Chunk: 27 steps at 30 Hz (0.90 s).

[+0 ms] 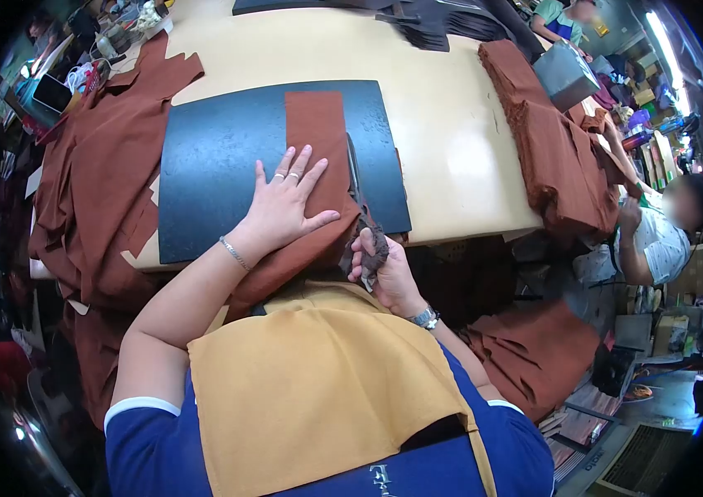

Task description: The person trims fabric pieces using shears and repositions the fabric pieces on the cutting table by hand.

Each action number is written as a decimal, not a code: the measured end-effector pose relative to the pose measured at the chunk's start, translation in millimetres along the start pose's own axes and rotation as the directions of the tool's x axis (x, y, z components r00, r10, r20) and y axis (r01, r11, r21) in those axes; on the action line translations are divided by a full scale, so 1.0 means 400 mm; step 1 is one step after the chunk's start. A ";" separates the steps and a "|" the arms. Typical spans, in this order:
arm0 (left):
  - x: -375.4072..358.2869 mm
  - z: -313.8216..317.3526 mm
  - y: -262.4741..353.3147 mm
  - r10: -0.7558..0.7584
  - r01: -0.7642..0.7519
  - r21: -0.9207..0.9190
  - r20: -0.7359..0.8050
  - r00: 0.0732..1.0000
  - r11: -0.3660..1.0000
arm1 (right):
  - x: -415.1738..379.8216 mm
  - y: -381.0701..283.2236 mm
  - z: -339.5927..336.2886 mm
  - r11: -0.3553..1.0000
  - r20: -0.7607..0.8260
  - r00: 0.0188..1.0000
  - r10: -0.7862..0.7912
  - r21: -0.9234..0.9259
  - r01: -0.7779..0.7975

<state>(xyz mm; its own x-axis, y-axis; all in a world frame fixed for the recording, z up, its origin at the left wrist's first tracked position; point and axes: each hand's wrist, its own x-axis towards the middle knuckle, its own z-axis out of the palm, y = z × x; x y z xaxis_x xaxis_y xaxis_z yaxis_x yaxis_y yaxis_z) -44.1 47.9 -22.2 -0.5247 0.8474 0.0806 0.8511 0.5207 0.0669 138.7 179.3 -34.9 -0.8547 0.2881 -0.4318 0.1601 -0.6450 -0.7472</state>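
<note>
Rust-brown fabric strip (316, 116): laid lengthwise on the black cutting board (219, 157), right of its middle, with the near part draped over the worktop edge towards the mustard apron (306, 381).
Handling of the fabric: judged light, soft and limp, apt to slide or crease; best held flat under a spread palm, or pinched along a side edge.
Left hand (289, 195): spread flat on the strip, fingers apart, nothing grasped.
Right hand (389, 269): closed around the scissors (354, 166), whose handle area is wrapped in dark grey cloth (375, 247); the blades are pointed away from the body, along the strip's right edge. How far they are parted cannot be told.
Handling of the scissors: judged stiff and fairly heavy; best gripped at the wrapping.
Worktop (463, 157): cream-coloured; rust-brown fabric pieces (103, 178) are heaped at the left, a folded fabric stack (521, 124) is set at the right, and black fabric (430, 29) lies at the far edge.
Beyond: a seated co-worker (654, 248) is seen at the right.
</note>
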 end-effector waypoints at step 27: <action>-0.001 -0.065 -0.093 0.393 -0.363 -0.184 0.171 0.904 0.914 | -0.129 -0.121 -0.238 0.942 0.277 0.922 0.269 -0.273 -0.193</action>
<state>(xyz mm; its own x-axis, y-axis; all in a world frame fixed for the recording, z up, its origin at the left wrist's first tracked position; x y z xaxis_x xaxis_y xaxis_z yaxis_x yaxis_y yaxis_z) -75.9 25.4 1.0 -0.1371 0.9880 -0.0707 0.9652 0.1493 0.2147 222.2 263.2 -24.5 -0.8821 -0.1043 -0.4594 0.4508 -0.4704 -0.7586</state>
